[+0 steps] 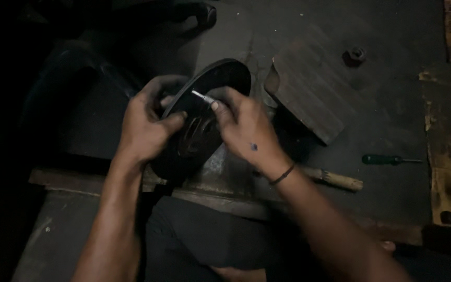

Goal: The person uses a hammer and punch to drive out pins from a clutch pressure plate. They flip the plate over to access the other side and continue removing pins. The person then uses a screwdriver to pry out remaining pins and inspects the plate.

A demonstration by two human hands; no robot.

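Gripping the rim of a dark round disc, the left hand has its fingers curled over the edge and its thumb pressed on the face, keeping the disc tilted on edge over a worn metal slab near the middle of the grimy floor. The right hand pinches a small silvery pin between thumb and fingertips, its tip touching the disc's upper face. A dark ribbed block lies just beside the disc, a wooden handle pokes out behind the right wrist, and a green screwdriver lies farther right, well apart.
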